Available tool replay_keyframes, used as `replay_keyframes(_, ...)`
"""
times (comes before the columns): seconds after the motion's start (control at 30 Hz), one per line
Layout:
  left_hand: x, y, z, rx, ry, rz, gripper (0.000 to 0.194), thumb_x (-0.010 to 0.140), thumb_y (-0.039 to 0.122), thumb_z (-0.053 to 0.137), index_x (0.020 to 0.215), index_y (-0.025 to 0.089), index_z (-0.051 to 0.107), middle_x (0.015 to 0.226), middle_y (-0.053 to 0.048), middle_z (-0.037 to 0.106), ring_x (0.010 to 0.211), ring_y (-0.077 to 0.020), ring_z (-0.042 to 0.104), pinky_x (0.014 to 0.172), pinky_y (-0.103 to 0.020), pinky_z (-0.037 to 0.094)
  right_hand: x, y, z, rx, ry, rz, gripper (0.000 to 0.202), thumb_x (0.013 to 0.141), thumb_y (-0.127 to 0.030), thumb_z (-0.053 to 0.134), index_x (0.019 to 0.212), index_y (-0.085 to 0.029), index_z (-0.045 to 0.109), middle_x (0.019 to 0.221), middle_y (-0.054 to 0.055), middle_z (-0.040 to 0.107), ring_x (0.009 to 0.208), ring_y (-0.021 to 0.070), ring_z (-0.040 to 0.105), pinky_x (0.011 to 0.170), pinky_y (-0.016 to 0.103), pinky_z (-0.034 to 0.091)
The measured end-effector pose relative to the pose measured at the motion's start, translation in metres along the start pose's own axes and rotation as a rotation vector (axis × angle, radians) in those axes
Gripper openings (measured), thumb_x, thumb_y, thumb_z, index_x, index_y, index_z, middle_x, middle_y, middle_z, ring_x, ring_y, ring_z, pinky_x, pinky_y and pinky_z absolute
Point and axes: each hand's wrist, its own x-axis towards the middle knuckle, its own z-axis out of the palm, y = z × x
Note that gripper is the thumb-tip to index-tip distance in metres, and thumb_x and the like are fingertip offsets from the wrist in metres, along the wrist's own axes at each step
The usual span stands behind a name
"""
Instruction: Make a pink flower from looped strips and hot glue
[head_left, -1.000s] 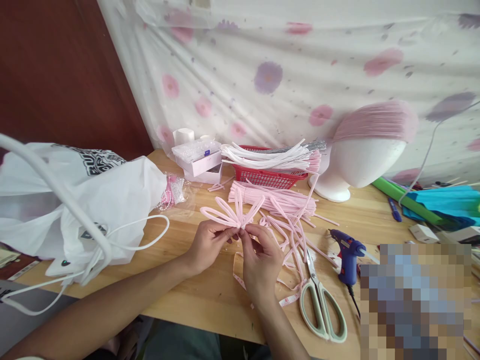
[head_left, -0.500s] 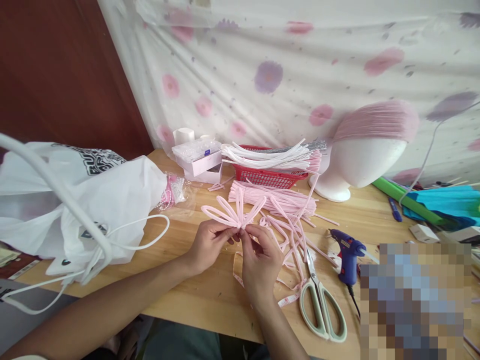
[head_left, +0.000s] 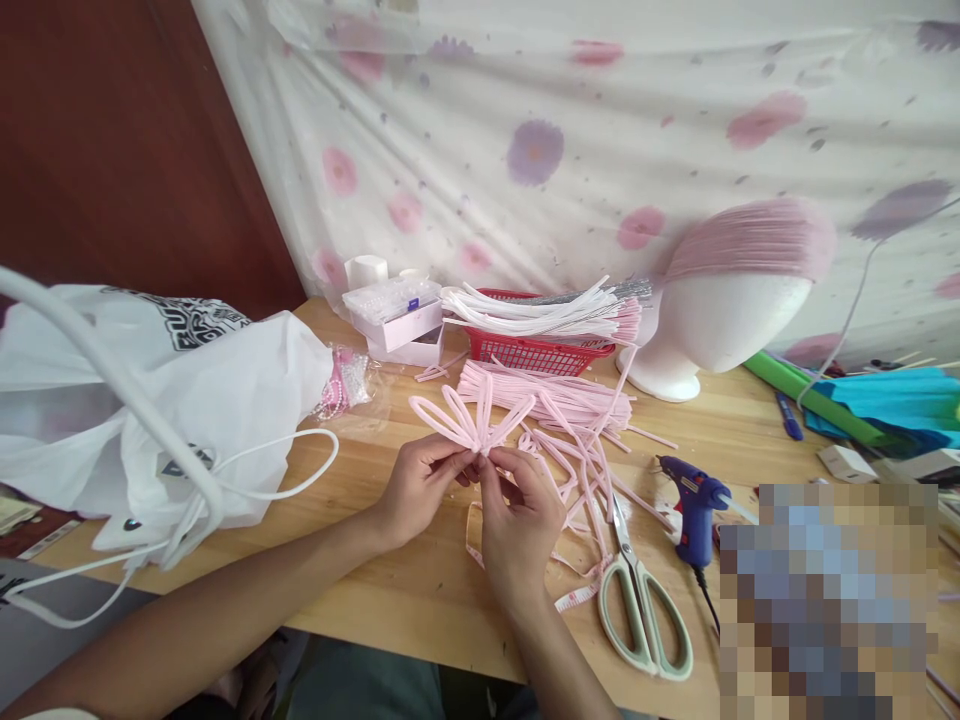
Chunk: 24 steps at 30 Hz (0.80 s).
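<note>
a white plastic sheet printed with pink and purple flowers (head_left: 450,120) hangs behind a pale wooden table (head_left: 360,590). at the table's left side sits a bulky white plastic bag with black print (head_left: 247,400). toward the back right, a white foam mannequin head (head_left: 731,320) wears a pink ribbed covering (head_left: 750,240) over its crown.

near the middle, two bare hands meet over the table. the left hand (head_left: 420,490) and the right hand (head_left: 521,520) hold their fingers narrow, thumbs and fingertips pinching the base of a pink fuzzy flower shape of long loops (head_left: 481,432). its loops fan up and away from the person, in front of a thick bundle of pink fuzzy stems (head_left: 540,395).

behind that bundle, a red plastic mesh basket (head_left: 532,352) carries white, pink and silvery stems (head_left: 547,310). right of the right hand lie scissors with pale green handles (head_left: 634,590), and beyond them a blue glue gun (head_left: 694,505). white boxes (head_left: 397,315) stand stacked left of the basket. loose pink stems (head_left: 570,465) spread between bundle and scissors, and a narrow measuring tape (head_left: 576,598) curls by the right wrist. pixelation hides the lower right corner.
</note>
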Motion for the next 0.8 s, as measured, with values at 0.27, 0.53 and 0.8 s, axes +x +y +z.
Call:
replay_keyframes(0.27,0.0,0.002,0.002,-0.04,-0.023,-0.059,0.033,0.088,0.045,0.069,0.084,0.013,0.076,0.078,-0.005,0.069,0.066,-0.0137,0.063,0.064,-0.025,0.056,0.0,-0.003,0.001,0.052,0.005,0.073,0.01,0.091,-0.026,0.064,0.091,-0.02,0.072,0.087,0.005,0.071,0.075,0.0158,0.067,0.06,0.027,0.059)
replay_keyframes(0.53,0.002,0.007,0.0,-0.093,0.013,-0.113,0.028,0.086,0.04,0.072,0.088,0.013,0.078,0.07,-0.003,0.069,0.062,-0.0113,0.061,0.058,-0.02,0.052,-0.003,-0.005,-0.006,0.07,0.017,0.097,0.011,0.092,-0.03,0.064,0.092,-0.02,0.07,0.089,0.005,0.07,0.079,0.0168,0.067,0.067,0.029,0.059)
replay_keyframes(0.8,0.004,0.013,-0.002,-0.144,0.008,-0.192,0.034,0.088,0.045,0.069,0.095,0.012,0.073,0.081,-0.008,0.077,0.071,-0.0174,0.075,0.069,-0.027,0.063,-0.007,-0.002,-0.041,-0.361,-0.008,0.136,0.013,0.085,-0.031,0.063,0.08,-0.02,0.07,0.059,0.0,0.067,0.047,0.0154,0.061,0.049,0.027,0.045)
